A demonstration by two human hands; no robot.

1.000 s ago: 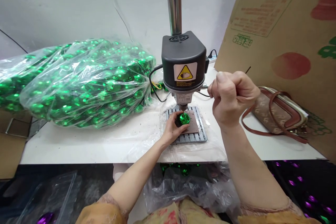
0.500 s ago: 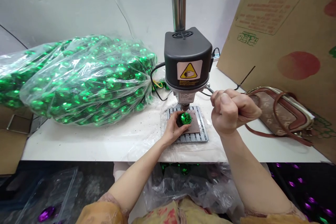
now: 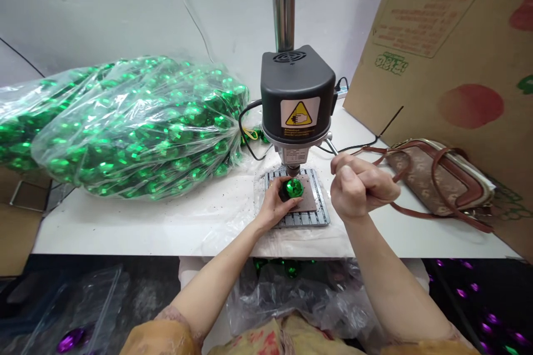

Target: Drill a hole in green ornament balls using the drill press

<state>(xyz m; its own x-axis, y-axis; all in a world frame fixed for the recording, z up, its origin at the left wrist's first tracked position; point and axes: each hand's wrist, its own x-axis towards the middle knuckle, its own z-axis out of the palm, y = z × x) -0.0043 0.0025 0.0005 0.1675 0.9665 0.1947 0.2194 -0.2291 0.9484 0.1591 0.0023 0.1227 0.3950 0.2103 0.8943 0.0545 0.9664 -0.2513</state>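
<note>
A small bench drill press (image 3: pixel 297 99) stands on a white table (image 3: pixel 137 227), its black head on a steel column. My left hand (image 3: pixel 275 206) pinches a shiny green faceted ball (image 3: pixel 293 187) on the ribbed metal base plate (image 3: pixel 316 216), right under the drill chuck. My right hand (image 3: pixel 360 186) is closed in a fist round the drill's thin lever handle (image 3: pixel 332 147), low at the right of the head.
A big clear bag of green balls (image 3: pixel 125 127) lies at the left. A brown handbag (image 3: pixel 441 175) and a leaning cardboard sheet (image 3: pixel 453 50) stand at the right. More bagged balls (image 3: pixel 287 283) hang below the table edge. Purple balls (image 3: pixel 462 292) lie on the floor.
My right hand has swung the lever downward and toward me. The left hand has stayed on the green ball under the chuck.
</note>
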